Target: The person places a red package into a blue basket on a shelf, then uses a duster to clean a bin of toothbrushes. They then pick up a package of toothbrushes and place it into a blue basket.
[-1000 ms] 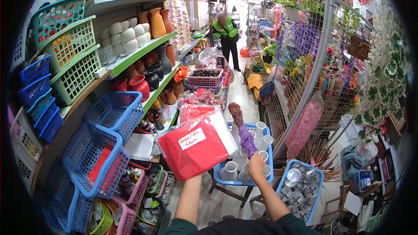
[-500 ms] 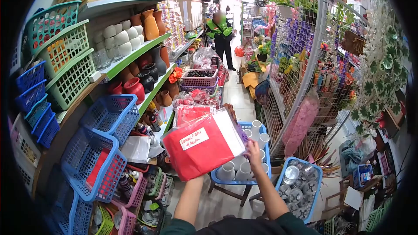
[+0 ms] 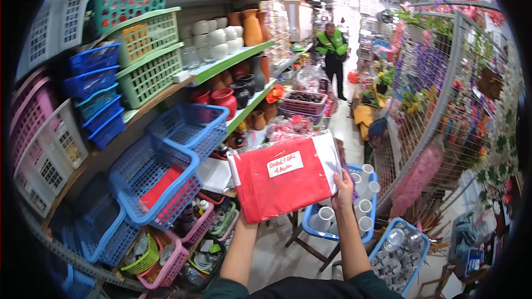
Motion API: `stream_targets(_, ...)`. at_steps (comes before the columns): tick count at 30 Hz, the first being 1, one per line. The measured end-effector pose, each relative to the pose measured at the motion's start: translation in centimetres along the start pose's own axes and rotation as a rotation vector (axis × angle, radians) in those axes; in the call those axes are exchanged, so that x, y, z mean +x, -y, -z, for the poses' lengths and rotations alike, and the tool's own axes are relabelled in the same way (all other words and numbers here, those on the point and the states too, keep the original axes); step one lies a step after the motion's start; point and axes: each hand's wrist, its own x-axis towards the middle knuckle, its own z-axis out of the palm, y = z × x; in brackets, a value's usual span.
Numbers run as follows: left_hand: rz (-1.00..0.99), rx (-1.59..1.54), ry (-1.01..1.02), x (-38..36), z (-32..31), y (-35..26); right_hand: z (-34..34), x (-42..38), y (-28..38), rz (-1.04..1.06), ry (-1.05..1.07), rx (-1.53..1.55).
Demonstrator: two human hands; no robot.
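Both hands hold up a flat, glossy plastic-wrapped red packet (image 3: pixel 282 185) bearing a white paper label: the right hand (image 3: pixel 343 184) pinches its right edge, while the left hand, hidden underneath, cannot be read.

Left: stacked blue baskets (image 3: pixel 166 177), green baskets (image 3: pixel 149 55) above, pink baskets (image 3: pixel 166 263) low down. On green shelves (image 3: pixel 233 61): white pots (image 3: pixel 213 36), an orange vase (image 3: pixel 252 26), dark vases (image 3: pixel 244 88). Near right: blue crate of white cups (image 3: pixel 363 202), another of metal cups (image 3: pixel 399 246). Right: wire rack (image 3: pixel 438 99) with artificial flowers (image 3: pixel 421 66). Far: a person in a green vest (image 3: pixel 332 50).
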Motion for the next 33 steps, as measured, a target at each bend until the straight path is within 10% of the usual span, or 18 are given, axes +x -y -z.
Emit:
stream_targets(21,-0.662,0.435,-0.397,-12.0,-3.1,-27.4,-27.5,-1.4,-17.1,-0.327,0.52,0.127)
stream_targets(25,-0.843,0.752,-0.591,-11.5,-2.1,-30.9,-32.1,0.5,-20.7,-0.199,0.662,-0.079)
stream_targets(27,-0.944,1.502,-0.81,-11.7,-1.2,-33.2,-34.2,1.1,-21.5,-0.179,0.702,-0.136)
stream_targets(33,-0.893,1.88,-1.113,-11.7,-0.5,-35.3,-36.7,2.5,-23.9,0.221,0.96,-0.782)
